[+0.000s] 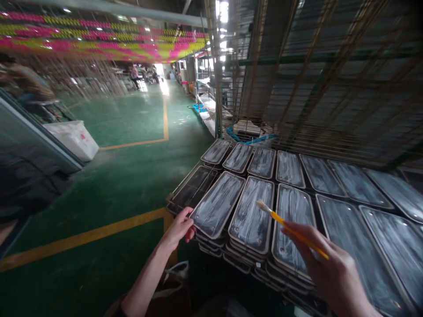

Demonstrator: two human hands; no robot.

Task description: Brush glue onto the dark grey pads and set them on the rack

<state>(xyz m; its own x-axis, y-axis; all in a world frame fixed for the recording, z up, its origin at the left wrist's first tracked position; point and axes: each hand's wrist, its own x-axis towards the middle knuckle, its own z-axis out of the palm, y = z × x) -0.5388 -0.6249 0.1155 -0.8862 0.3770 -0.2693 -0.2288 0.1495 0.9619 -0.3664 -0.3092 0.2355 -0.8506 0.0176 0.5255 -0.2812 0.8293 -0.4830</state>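
Observation:
My right hand (pixel 325 259) is closed around a paintbrush (pixel 280 220) with a yellow handle. Its pale bristles point up and left, over a white-streaked panel (pixel 253 211). At the near left corner of another streaked panel (pixel 216 204), my left hand (pixel 180 229) has its thumb and fingers pinched on the edge. These panels are dark, flat rectangles with rounded corners, light rims and small round spots near their ends. They lie in stacks, side by side in two rows. A darker panel (pixel 193 189) without white streaks is at the left end.
A wire rack (pixel 317 88) rises behind the stacks. On the green floor (pixel 132 176) run yellow lines (pixel 132 220). A white bin (pixel 74 138) stands at left, near a blurred person (pixel 29 83). Pink and yellow items (pixel 99 33) hang overhead; other people are far off.

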